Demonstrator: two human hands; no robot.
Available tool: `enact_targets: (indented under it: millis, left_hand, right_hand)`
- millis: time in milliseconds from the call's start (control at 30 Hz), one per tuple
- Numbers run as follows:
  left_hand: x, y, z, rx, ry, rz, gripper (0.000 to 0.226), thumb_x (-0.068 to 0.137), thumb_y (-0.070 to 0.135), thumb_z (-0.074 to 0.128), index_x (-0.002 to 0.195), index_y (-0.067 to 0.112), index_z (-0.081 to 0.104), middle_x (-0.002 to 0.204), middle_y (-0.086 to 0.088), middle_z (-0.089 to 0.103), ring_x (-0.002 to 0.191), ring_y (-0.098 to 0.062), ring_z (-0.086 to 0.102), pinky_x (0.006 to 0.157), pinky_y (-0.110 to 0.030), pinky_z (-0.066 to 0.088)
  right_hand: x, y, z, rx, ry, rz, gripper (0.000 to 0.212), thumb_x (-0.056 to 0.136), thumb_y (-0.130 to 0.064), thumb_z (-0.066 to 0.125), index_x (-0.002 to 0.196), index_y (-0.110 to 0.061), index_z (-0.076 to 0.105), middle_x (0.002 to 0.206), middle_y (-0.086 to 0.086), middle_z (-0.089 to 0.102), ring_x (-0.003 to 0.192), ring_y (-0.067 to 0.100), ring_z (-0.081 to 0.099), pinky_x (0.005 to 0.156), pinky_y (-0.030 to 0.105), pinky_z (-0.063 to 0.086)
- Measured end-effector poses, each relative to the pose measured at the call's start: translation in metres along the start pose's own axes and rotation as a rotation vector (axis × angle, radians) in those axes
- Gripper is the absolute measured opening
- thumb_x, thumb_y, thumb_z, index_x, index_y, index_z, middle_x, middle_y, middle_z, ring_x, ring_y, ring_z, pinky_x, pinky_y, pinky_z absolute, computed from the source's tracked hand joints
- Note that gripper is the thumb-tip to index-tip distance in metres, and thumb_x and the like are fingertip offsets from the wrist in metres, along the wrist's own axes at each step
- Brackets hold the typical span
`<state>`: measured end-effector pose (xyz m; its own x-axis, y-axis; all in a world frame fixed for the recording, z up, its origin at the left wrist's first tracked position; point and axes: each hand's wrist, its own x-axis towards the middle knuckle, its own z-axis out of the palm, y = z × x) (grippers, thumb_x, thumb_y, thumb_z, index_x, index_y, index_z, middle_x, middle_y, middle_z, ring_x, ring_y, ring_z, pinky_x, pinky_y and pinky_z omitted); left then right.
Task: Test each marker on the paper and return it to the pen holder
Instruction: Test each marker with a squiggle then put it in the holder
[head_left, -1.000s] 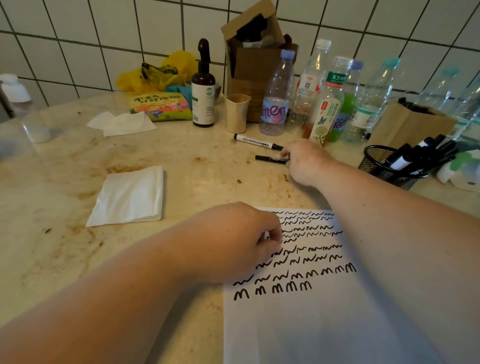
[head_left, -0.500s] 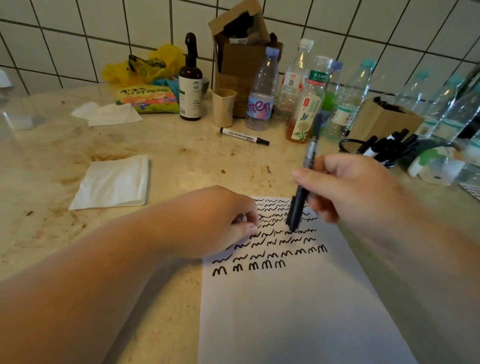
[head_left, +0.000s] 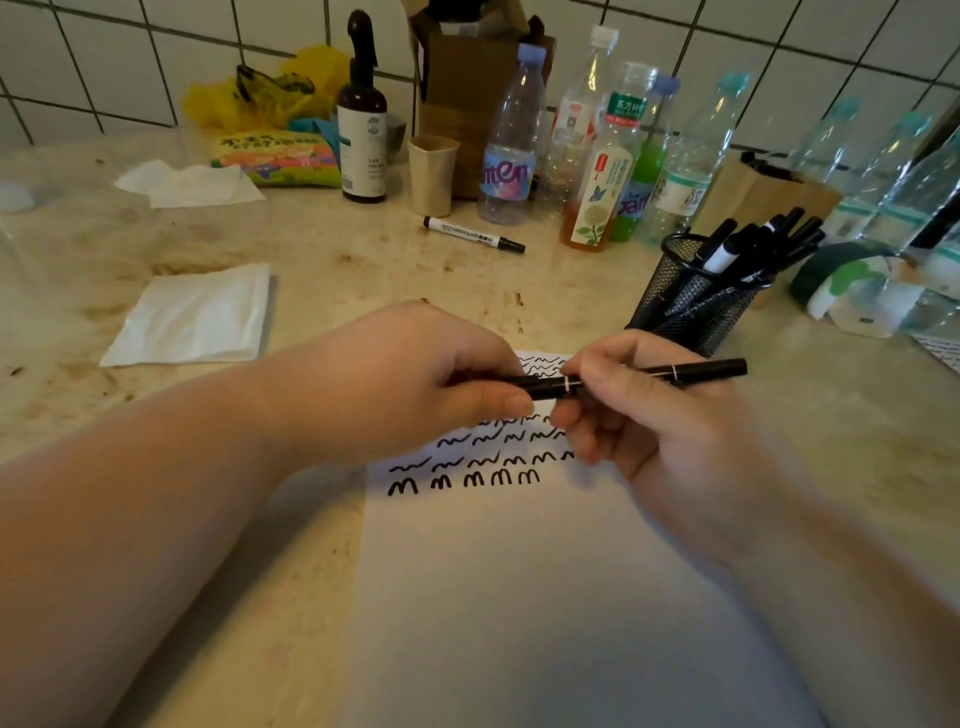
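A slim black marker (head_left: 698, 370) lies level above the white paper (head_left: 519, 597), held at both ends. My left hand (head_left: 415, 384) pinches its left end, the cap side, between thumb and fingers. My right hand (head_left: 639, 415) grips the barrel just right of the silver ring. Rows of black squiggles (head_left: 467, 475) cover the paper's upper part, partly hidden by both hands. A black mesh pen holder (head_left: 691, 301) with several black markers stands behind my right hand. A white-barrelled marker (head_left: 470, 234) lies on the counter further back.
A folded white tissue (head_left: 192, 317) lies at the left. Along the tiled wall stand a dark pump bottle (head_left: 362, 119), a paper cup (head_left: 432, 174), several plastic bottles (head_left: 511, 140), a cardboard box (head_left: 467, 78) and a brown bag (head_left: 758, 192). A green-and-white object (head_left: 857, 291) sits right of the holder.
My right hand lifted the slim black marker off the counter, brought it over the paper and turned it level. My left hand left the paper's edge and took hold of its left end.
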<state>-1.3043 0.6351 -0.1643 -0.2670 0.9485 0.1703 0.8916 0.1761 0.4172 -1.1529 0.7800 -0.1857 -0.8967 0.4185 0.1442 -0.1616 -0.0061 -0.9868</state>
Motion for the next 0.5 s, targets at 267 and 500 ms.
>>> enact_targets:
  millis: [267, 500]
  left_hand:
    - [-0.002, -0.006, -0.008, -0.361, -0.305, 0.023, 0.032, 0.095, 0.051, 0.045, 0.076, 0.032, 0.063, 0.06, 0.011, 0.05, 0.055, -0.004, 0.044, 0.057, -0.014, 0.037]
    - [-0.005, -0.018, -0.019, -0.456, -0.062, -0.127, 0.038, 0.088, 0.058, 0.049, 0.076, 0.029, 0.07, 0.052, 0.011, 0.049, 0.049, -0.005, 0.042, 0.056, -0.024, 0.037]
  right_hand:
    - [-0.003, -0.009, -0.003, -0.123, 0.023, -0.097, 0.014, 0.066, -0.013, 0.068, 0.059, -0.002, 0.063, 0.046, 0.012, 0.056, 0.038, 0.021, 0.043, 0.042, 0.023, 0.033]
    - [0.003, -0.011, -0.026, 0.033, 0.176, -0.054, 0.01, 0.066, -0.009, 0.056, 0.058, -0.004, 0.059, 0.043, 0.01, 0.048, 0.033, 0.017, 0.036, 0.037, 0.016, 0.025]
